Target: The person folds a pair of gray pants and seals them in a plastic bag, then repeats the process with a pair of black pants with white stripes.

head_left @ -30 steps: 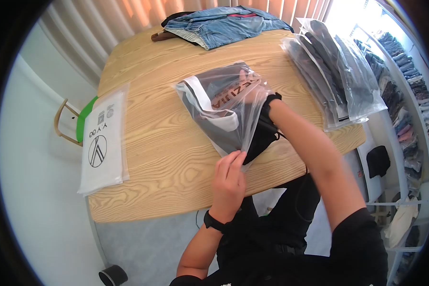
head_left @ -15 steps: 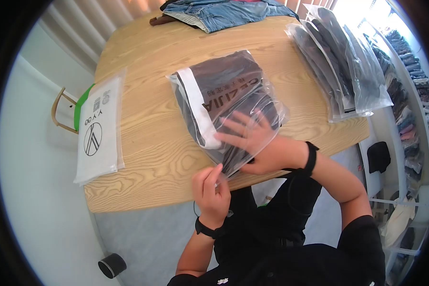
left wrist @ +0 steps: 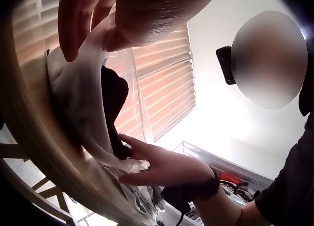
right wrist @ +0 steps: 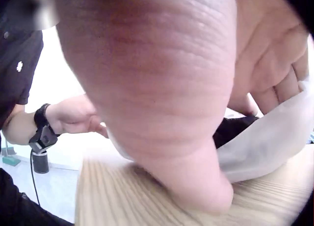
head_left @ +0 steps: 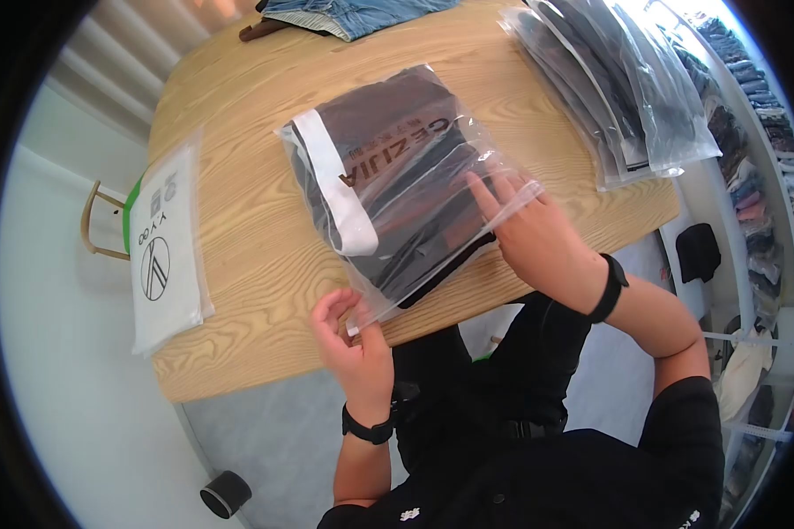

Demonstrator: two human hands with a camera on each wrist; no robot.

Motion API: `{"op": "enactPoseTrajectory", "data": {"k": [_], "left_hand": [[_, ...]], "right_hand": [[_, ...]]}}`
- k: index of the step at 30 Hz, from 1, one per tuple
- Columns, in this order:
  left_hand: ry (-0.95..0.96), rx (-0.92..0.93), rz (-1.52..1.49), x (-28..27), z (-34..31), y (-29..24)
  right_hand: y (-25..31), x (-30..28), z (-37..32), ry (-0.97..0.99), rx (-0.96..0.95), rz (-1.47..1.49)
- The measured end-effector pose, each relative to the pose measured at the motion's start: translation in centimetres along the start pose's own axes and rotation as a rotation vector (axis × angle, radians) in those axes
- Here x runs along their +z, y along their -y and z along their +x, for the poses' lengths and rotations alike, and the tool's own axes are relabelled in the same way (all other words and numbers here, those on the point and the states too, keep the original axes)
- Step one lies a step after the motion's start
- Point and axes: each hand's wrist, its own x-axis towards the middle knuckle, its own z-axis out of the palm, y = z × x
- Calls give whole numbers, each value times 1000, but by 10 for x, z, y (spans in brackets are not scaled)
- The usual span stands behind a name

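Observation:
A clear plastic zip bag (head_left: 397,150) with brown lettering lies on the table near its front edge. Inside it is a folded dark garment (head_left: 415,94), and a white band (head_left: 331,181) runs down its left side. My left hand (head_left: 357,348) pinches the near left corner of the bag's mouth, by a small white zip slider (head_left: 354,331). At the mouth's right end is my right hand (head_left: 538,234), fingers extended under the clear film, against the dark garment. In the right wrist view its thumb (right wrist: 211,186) points down at the tabletop, outside the film.
At the back right lies a stack of bagged dark garments (head_left: 609,97). A white printed bag (head_left: 169,256) lies along the table's left edge, with jeans (head_left: 362,16) at the far side. Shelves of folded clothes (head_left: 754,167) line the right; a green chair (head_left: 131,212) stands left.
My right hand has come back out from deep inside the bag to its mouth. The left hand stays at the near corner, and the bag lies flatter with its lettering plainer.

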Motion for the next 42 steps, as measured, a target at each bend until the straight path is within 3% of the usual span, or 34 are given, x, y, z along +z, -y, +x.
{"op": "enactPoseTrajectory", "data": {"k": [1,3,5,6,11,14,19,20,21,23,25,26,29,32,33,35,36,38,40,42], "left_hand": [[-14,5,0,-1,-2,-2],[-10,24,18,-2,-1,-3],[-15,43,35,-4,-2,-1],[-35,78,48,-6,-3,2],[-34,144,233,-29,-18,2],[63,153,324,-44,-26,4],[140,-39,232,-52,-38,1],[131,-51,242,-52,-39,-1],[210,-117,156,-49,-38,-3],[286,-175,69,-45,-37,-5],[449,-446,-260,-39,-36,-5],[451,-436,-262,-34,-36,-4],[478,-440,-367,-18,-27,5],[358,-473,-480,8,15,2],[362,-472,-479,17,33,-3],[274,-267,-218,26,61,-11],[274,-265,-217,23,63,-11],[209,-115,92,17,69,-7],[208,-110,63,5,63,7],[176,-214,0,-5,53,9]], "right_hand": [[2,-2,-7,8,-5,-249],[3,-6,-19,70,25,-209],[1,-18,-30,70,-73,-126],[-1,-11,-35,-100,-143,-36],[3,-2,-67,-184,-202,3],[1,12,-82,-273,-241,47],[14,8,-99,-294,-244,103],[23,3,-99,-174,-115,99],[27,1,-99,-56,15,89],[28,3,-98,-52,8,64],[24,6,-95,-31,9,129],[22,7,-92,-39,11,123],[13,17,-77,-149,23,213],[-8,28,-42,-400,32,313],[-14,25,-32,-402,36,312],[-22,18,-18,-538,-2,180],[-24,14,-16,-588,-23,133],[-24,18,-28,-499,27,129],[-26,26,-45,-408,81,126],[-25,32,-58,-212,234,486]]}}
